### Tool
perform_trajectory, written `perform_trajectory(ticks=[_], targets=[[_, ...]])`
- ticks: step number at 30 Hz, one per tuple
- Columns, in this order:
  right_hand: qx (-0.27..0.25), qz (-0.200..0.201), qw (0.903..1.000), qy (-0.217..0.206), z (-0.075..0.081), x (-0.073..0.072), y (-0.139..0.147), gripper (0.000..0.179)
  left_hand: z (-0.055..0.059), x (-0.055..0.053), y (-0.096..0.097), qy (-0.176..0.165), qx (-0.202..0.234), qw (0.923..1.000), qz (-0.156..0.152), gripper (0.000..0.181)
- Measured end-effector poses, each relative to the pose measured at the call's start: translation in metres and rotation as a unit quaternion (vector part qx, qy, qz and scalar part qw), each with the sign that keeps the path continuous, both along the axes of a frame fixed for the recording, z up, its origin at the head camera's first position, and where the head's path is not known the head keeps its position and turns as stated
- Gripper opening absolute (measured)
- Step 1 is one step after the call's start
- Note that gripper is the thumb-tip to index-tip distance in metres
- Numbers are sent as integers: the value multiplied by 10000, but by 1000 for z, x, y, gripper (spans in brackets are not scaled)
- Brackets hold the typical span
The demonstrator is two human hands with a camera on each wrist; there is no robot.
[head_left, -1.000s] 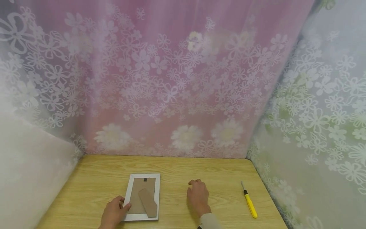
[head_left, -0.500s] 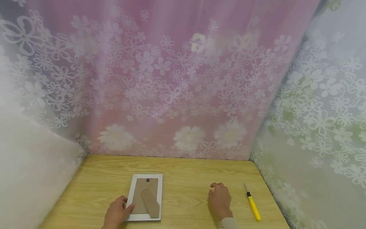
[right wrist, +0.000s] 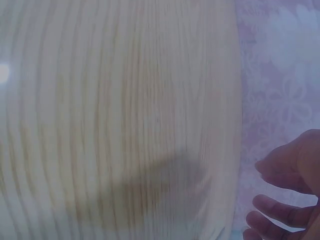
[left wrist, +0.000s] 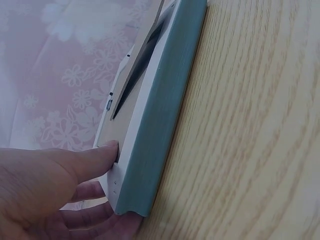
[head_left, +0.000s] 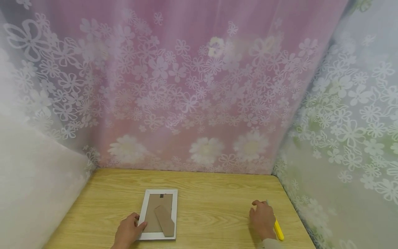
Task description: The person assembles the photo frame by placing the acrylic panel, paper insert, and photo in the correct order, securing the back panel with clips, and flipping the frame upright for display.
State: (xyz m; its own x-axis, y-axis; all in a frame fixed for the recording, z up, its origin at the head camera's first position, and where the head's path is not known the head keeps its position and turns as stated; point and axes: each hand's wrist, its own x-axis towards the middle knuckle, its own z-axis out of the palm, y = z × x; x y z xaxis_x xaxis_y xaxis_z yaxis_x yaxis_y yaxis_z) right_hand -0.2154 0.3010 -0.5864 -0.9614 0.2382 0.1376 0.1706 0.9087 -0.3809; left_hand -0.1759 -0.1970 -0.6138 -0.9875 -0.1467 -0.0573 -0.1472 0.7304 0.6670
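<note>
A photo frame (head_left: 157, 236) with a white border lies back side up on the table, its brown backing and slanted stand leg (head_left: 164, 223) showing. My left hand (head_left: 128, 230) holds its lower left corner. In the left wrist view the thumb is on the back of the frame (left wrist: 160, 110) and the fingers reach under its edge. My right hand (head_left: 262, 218) hovers by a screwdriver (head_left: 278, 231), covering part of it; the yellow handle shows on the right. In the right wrist view, this hand (right wrist: 300, 160) has loosely bent fingers and nothing visible between them.
The wood-grain table (head_left: 211, 193) reaches back to a pink flowered curtain (head_left: 192, 86). A pale flowered sheet (head_left: 351, 138) hangs along the right edge, and a whitish sheet (head_left: 40, 180) along the left.
My right hand has moved right across the table, from near the middle to the screwdriver, which it now partly covers. The left hand keeps its hold on the photo frame.
</note>
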Motion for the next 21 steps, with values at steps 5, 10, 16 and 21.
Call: perform_trajectory(ticks=[5,10,16,21], targets=[[-73,-170,9996,-210,3,3,18,31,0,0,1,-18,36,10000,9,35],[11,-324,9989,-345,0,1,34,33,-1,-1,1,-68,106,9999,21,36],[-58,-480,9977,-484,-4,3,48,34,-2,-1,0,-64,131,9999,44,36],[-99,-572,9972,-472,-9,6,58,31,-2,-1,0,-48,138,9999,35,36]])
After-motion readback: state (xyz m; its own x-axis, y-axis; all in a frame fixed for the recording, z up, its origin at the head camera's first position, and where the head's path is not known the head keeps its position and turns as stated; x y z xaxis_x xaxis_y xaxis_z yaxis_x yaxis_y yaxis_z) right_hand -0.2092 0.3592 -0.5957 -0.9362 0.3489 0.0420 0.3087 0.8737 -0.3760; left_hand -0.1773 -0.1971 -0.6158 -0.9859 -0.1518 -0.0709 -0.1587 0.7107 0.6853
